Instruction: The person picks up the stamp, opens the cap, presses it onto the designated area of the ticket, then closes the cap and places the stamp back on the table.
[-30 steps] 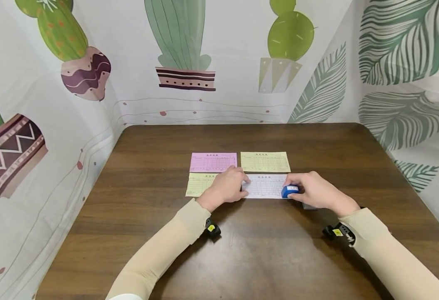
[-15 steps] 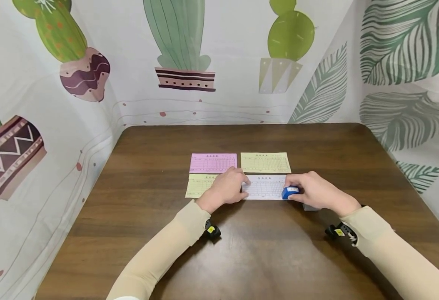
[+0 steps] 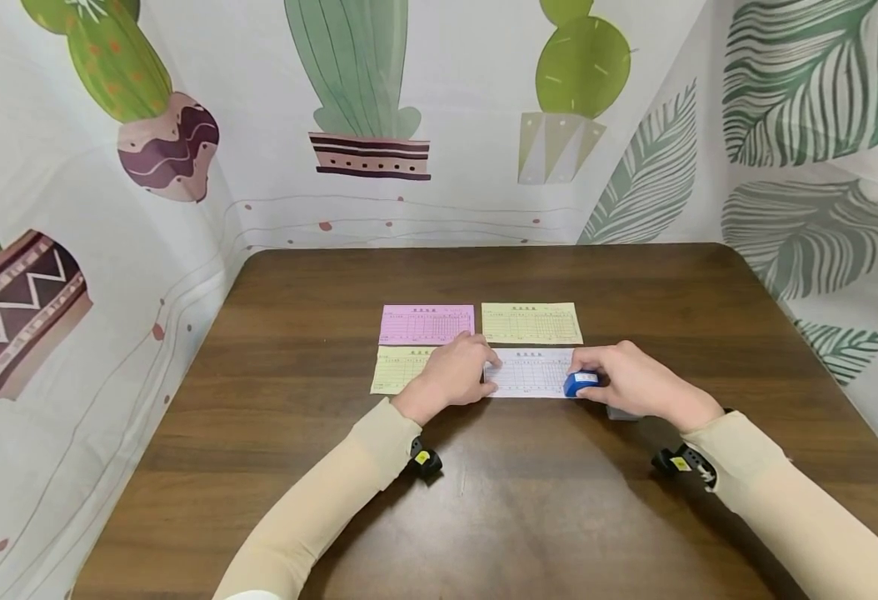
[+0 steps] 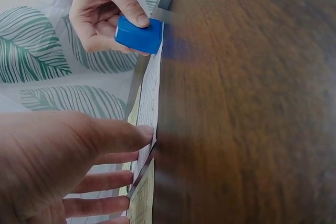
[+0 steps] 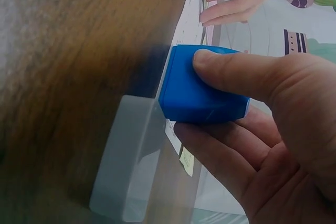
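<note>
A blue block-shaped stamp (image 3: 581, 384) stands on the right end of a white printed slip (image 3: 529, 375). My right hand (image 3: 630, 381) pinches it, with the thumb on one side and the fingers on the other, as the right wrist view shows. Its underside is hidden against the paper. At the slip's left end my left hand (image 3: 454, 372) rests its fingertips on the paper, fingers spread and fairly straight. That hand partly covers a yellow slip (image 3: 397, 371). Beside the stamp lies a translucent grey cap (image 5: 123, 156), mostly behind my right hand in the head view.
Behind the white slip lie a pink slip (image 3: 420, 325) at left and another yellow slip (image 3: 532, 323) at right. All rest on a brown wooden table (image 3: 469, 517). A cloth with cactus and leaf prints (image 3: 476, 167) hangs along the back and sides.
</note>
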Available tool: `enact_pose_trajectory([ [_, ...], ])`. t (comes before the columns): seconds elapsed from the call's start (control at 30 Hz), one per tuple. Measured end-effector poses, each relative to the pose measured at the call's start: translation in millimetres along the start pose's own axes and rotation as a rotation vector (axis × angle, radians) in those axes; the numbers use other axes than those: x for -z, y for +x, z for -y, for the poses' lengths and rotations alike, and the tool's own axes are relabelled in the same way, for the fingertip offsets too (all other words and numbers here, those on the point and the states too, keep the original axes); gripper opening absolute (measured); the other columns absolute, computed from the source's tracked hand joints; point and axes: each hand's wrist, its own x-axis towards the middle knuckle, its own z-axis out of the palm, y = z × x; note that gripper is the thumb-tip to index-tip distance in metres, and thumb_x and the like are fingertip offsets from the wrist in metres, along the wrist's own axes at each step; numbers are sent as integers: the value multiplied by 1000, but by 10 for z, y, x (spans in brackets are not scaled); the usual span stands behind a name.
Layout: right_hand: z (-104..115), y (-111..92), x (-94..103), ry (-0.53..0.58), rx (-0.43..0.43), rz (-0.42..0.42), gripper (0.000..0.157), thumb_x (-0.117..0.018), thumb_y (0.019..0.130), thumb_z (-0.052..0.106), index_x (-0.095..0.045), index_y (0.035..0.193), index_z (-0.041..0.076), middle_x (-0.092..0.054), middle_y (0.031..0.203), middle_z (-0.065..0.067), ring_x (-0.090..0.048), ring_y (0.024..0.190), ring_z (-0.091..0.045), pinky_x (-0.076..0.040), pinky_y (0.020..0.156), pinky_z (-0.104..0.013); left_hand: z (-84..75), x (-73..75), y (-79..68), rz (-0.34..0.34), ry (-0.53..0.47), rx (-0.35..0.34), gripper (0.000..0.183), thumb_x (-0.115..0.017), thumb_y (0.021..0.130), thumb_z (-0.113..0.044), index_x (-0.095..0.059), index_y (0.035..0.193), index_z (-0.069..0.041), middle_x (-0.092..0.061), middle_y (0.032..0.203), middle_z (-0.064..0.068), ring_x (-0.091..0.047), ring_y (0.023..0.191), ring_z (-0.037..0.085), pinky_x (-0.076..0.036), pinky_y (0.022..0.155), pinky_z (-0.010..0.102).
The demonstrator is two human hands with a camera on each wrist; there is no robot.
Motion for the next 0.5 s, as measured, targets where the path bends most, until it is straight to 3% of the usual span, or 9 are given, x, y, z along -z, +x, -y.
enact_pose_trajectory([
  [0.07,-9,-14,5,7,13,-11,24,-89,85,9,-70,94,21,-80,96,5,-58,72,-4,-50,64,-20,-10,9,-1,-4,0,-1,39,-79,96,-33,-76,133,-21,-66,148,5,-53,149,28,-34,131,40],
  [0.3,-74,-50,-51,36,54,-44,25,-89,86,8,-70,97,21,-78,93,9,-57,72,0,-50,65,-20,-36,7,-16,-6,10,-12,38,-79,96,-33,-77,131,-20,-70,140,5,-60,140,29,-52,117,41],
  [0.5,-58,-73,-67,43,15,-57,24,-88,87,13,-72,102,21,-78,95,9,-59,73,-2,-53,68,-22,-40,14,-13,4,36,-3,38,-78,97,-34,-76,133,-21,-69,141,3,-56,146,26,-35,130,39],
])
